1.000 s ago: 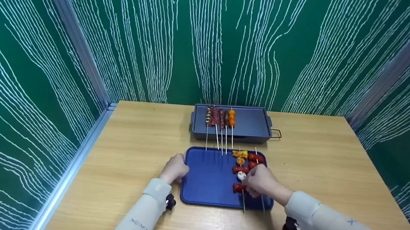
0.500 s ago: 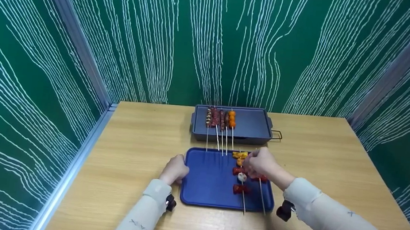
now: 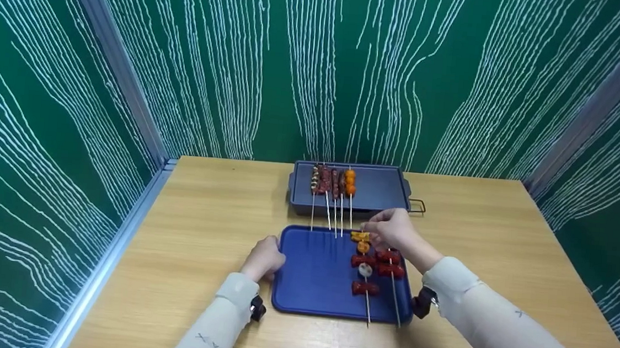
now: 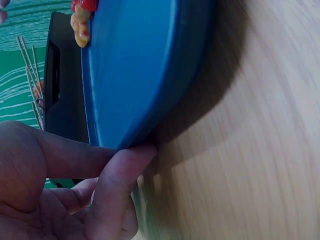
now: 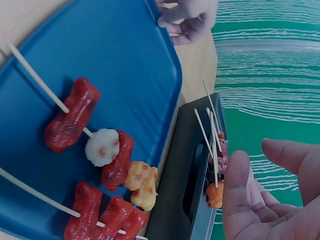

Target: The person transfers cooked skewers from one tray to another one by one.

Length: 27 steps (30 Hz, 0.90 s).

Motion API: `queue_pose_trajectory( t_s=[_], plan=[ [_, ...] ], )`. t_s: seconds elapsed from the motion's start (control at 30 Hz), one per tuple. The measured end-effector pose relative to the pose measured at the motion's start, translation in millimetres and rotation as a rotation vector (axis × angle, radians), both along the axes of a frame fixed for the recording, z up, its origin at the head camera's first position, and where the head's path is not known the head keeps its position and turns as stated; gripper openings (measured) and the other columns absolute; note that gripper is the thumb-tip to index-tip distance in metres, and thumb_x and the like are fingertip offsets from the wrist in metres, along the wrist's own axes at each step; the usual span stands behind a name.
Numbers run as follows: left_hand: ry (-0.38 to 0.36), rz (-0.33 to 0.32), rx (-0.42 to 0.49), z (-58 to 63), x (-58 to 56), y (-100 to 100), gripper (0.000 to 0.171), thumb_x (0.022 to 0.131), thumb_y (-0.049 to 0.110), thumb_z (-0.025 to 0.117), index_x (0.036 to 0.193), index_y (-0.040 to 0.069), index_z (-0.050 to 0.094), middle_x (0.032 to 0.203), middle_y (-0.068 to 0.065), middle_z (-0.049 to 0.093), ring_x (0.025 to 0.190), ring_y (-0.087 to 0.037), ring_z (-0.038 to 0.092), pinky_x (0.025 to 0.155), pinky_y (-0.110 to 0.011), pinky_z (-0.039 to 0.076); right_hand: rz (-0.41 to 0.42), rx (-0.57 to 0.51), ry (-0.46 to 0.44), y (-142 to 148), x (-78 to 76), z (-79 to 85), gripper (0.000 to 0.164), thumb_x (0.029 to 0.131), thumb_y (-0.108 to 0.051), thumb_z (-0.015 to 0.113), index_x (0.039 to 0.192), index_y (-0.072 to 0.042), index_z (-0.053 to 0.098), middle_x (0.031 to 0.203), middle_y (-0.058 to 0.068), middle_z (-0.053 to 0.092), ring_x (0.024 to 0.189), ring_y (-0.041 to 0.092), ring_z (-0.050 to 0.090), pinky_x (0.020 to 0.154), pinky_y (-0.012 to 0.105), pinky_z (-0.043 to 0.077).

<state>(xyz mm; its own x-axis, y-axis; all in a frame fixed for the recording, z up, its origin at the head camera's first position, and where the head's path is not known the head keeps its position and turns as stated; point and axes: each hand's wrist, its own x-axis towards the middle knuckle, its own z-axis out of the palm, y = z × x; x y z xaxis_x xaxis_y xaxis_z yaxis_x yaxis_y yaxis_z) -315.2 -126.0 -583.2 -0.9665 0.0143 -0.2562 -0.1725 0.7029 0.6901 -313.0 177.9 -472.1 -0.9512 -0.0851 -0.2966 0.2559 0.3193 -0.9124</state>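
While the left hand (image 3: 264,257) grips the left edge of the blue tray (image 3: 313,276) in the head view, the right hand (image 3: 394,230) is above the tray's far right corner; contact with the food cannot be told from this angle. Side by side on the tray's right part lie the mixed skewer (image 3: 364,288) and, to its right, the red skewer (image 3: 391,270), sticks toward the person. Beyond the tray, on the wooden table (image 3: 213,205), stands the grey pan (image 3: 381,188), bearing five skewers (image 3: 336,182) at its left.

Left wrist view: thumb and forefinger pinch the tray's rim near a corner.

Right wrist view: thumb and forefinger are spread, a gap between them; both tray skewers lie well to one side of them.
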Motion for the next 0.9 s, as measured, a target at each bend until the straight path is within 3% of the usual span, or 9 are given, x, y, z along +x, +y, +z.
queue_pose_trajectory(
  t_s=[0.07, 0.23, 0.4, 0.6, 0.73, 0.9],
  plan=[
    [0.001, 0.003, -0.006, 7.1, 5.5, 1.9, 0.009, 0.093, -0.002, 0.052, 0.099, 0.002, 0.059, 0.087, -0.014, 0.062, 0.053, -0.022, 0.062, 0.037, -0.028, 0.052, -0.007, 0.019, 0.005, -0.2, -3.4, -0.4, 0.020, 0.101, -0.010, 0.076, 0.107, 0.005, 0.064, 0.075, 0.001, 0.062, 0.059, 0.008, 0.058, 0.054, 0.023, 0.058],
    [0.004, 0.010, 0.003, 7.0, 5.1, 1.7, 0.011, 0.093, -0.002, 0.053, 0.101, 0.001, 0.060, 0.088, -0.015, 0.063, 0.052, -0.023, 0.062, 0.036, -0.029, 0.052, -0.024, 0.065, 0.022, -1.7, -10.9, -2.6, 0.034, 0.100, -0.016, 0.078, 0.121, 0.006, 0.063, 0.090, 0.009, 0.070, 0.069, 0.013, 0.070, 0.068, 0.030, 0.069],
    [0.011, 0.011, 0.012, 8.0, 5.6, 2.0, 0.008, 0.092, -0.002, 0.053, 0.096, 0.002, 0.058, 0.084, -0.013, 0.061, 0.052, -0.022, 0.061, 0.036, -0.028, 0.052, -0.024, 0.034, 0.025, -4.0, -17.0, -8.5, 0.042, 0.100, -0.013, 0.077, 0.130, 0.011, 0.059, 0.101, 0.015, 0.072, 0.074, 0.014, 0.074, 0.079, 0.036, 0.071],
    [0.004, 0.006, 0.002, 9.1, 7.2, 3.8, 0.014, 0.093, -0.001, 0.053, 0.104, -0.002, 0.061, 0.088, -0.015, 0.063, 0.051, -0.022, 0.060, 0.036, -0.028, 0.051, -0.030, -0.061, -0.003, -6.4, -23.7, -19.6, 0.050, 0.100, -0.004, 0.074, 0.139, 0.016, 0.050, 0.098, 0.011, 0.068, 0.068, 0.009, 0.071, 0.078, 0.029, 0.070],
    [0.007, -0.011, -0.036, 10.2, 7.5, 5.9, 0.025, 0.093, -0.002, 0.052, 0.115, -0.007, 0.064, 0.092, -0.018, 0.066, 0.049, -0.020, 0.059, 0.035, -0.027, 0.048, -0.047, -0.111, -0.019, -7.2, -27.5, -24.5, 0.050, 0.099, -0.002, 0.073, 0.139, 0.016, 0.048, 0.106, 0.017, 0.071, 0.068, 0.010, 0.070, 0.076, 0.029, 0.070],
    [0.007, -0.027, -0.023, 9.2, 3.8, 3.8, 0.024, 0.092, -0.003, 0.054, 0.113, -0.009, 0.065, 0.093, -0.020, 0.068, 0.051, -0.022, 0.062, 0.037, -0.029, 0.052, -0.059, -0.117, -0.026, -8.2, -30.8, -29.0, 0.052, 0.100, -0.004, 0.073, 0.142, 0.016, 0.048, 0.113, 0.021, 0.072, 0.072, 0.011, 0.072, 0.077, 0.029, 0.070]
  ],
)
